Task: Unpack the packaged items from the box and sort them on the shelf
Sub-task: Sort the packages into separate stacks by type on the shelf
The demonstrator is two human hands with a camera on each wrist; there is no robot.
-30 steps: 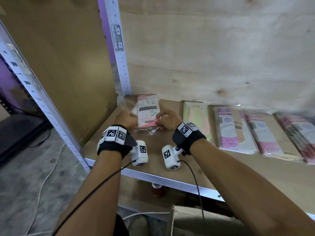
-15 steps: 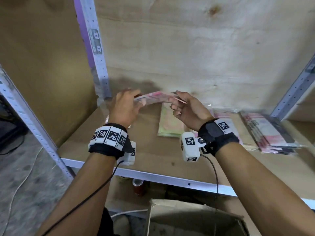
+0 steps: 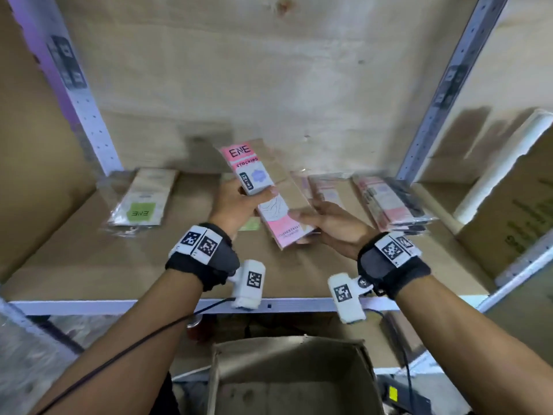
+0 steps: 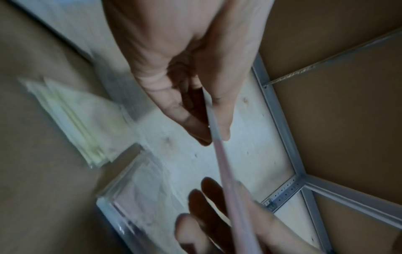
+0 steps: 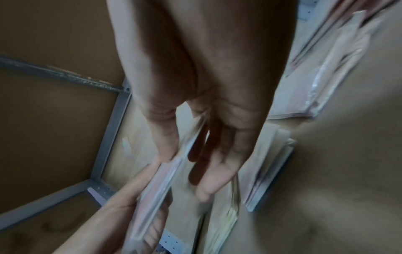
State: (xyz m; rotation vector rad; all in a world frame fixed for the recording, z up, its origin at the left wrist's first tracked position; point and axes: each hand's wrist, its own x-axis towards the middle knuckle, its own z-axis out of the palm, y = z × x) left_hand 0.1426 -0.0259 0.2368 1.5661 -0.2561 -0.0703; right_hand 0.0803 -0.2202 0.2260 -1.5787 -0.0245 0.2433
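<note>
A flat pink and white stocking package marked ENE is held above the middle of the shelf board, face up and slanted. My left hand grips its upper part, thumb on the front and fingers behind. My right hand pinches its lower right end, thumb on top and fingers underneath. In the left wrist view the package shows edge-on between thumb and fingers. In the right wrist view the package is blurred, between my right thumb and fingers. The open cardboard box stands below the shelf edge.
A green-labelled package lies at the shelf's left. Stacks of pink packages lie at the right, near the metal upright. A large carton and a white roll stand beyond it. A red can sits under the shelf.
Both hands lifted the pink package off the left end of the shelf and carried it right. It was edge-on half a second ago and is face up now.
</note>
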